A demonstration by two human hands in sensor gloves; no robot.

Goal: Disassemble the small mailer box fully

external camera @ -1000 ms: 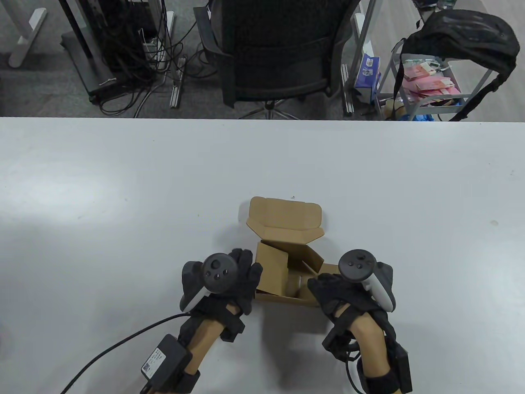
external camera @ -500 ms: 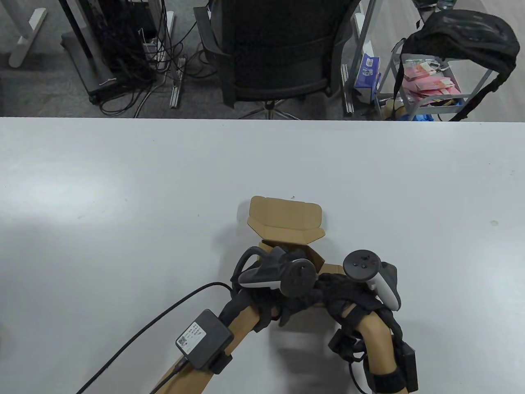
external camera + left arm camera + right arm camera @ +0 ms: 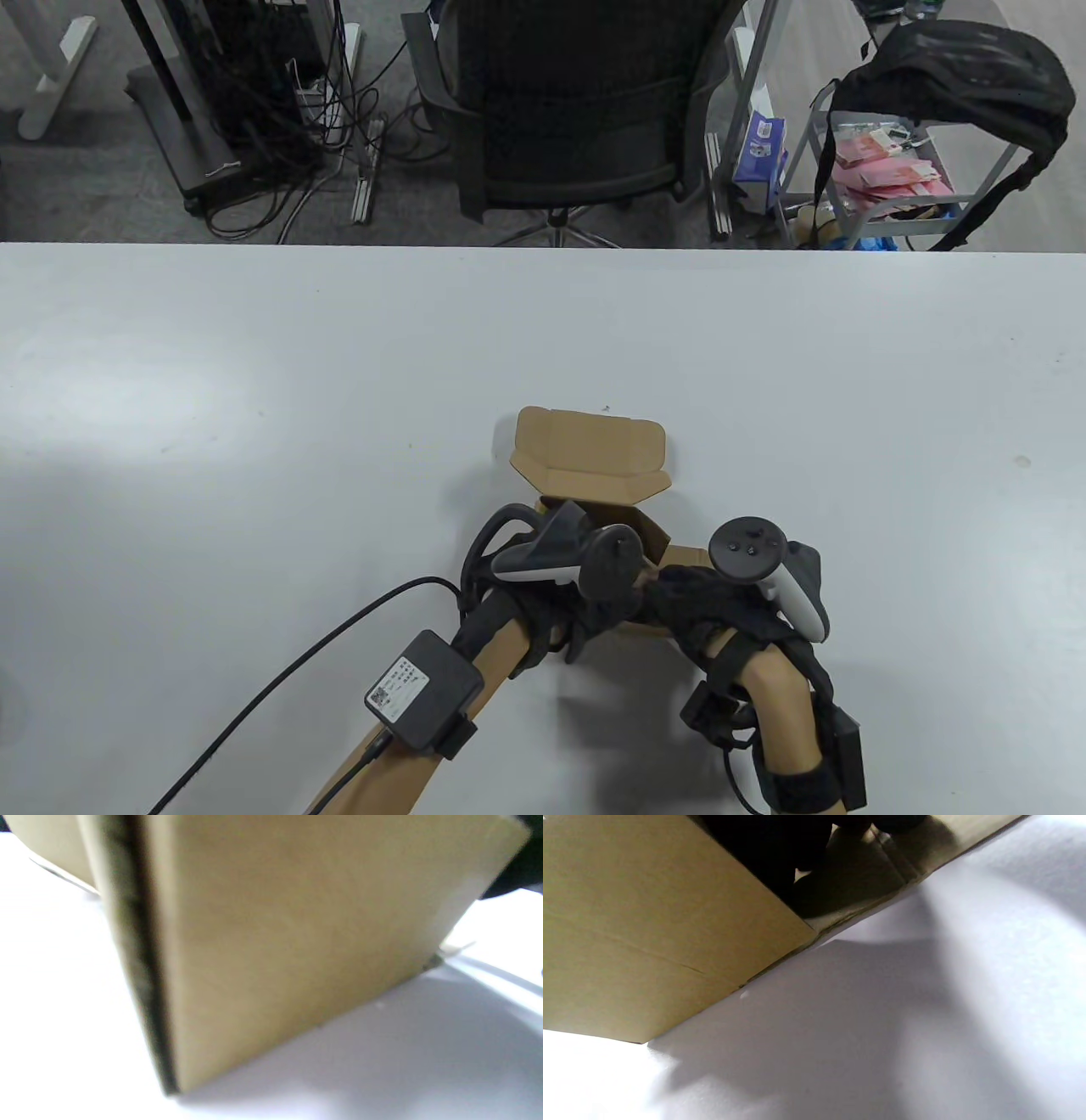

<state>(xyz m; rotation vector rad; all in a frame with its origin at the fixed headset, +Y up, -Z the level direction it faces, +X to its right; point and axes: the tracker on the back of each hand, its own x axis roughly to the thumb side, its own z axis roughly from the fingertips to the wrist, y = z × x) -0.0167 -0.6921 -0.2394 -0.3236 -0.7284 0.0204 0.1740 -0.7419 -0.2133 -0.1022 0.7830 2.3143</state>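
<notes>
Table view shows a small brown mailer box (image 3: 594, 475) on the white tabletop (image 3: 254, 407), in the lower middle of the frame, with its lid flap (image 3: 590, 450) folded open toward the far side. Both gloved hands are over the near part of the box. The left hand (image 3: 585, 615) reaches in from the lower left, turned so that its tracker (image 3: 564, 564) lies on its side across the box opening; its fingers are hidden below the tracker, so whether they grasp cardboard cannot be told. The right hand (image 3: 704, 607) sits at the box's right near corner, its fingers curling over the edge toward the inside — they seem to grip the wall there, though the contact itself is hidden. The two hands nearly meet above the front wall.

Left wrist view, blurred, is filled by an upright cardboard panel (image 3: 297, 942) standing on the tabletop, with a dark glove at the upper right corner. Right wrist view looks along the tabletop at a cardboard wall (image 3: 649, 942) — dark fingers (image 3: 772, 853) show at the top edge, against the cardboard.

Beyond the tabletop, at the top of the table view, stands an office chair (image 3: 577, 102).
</notes>
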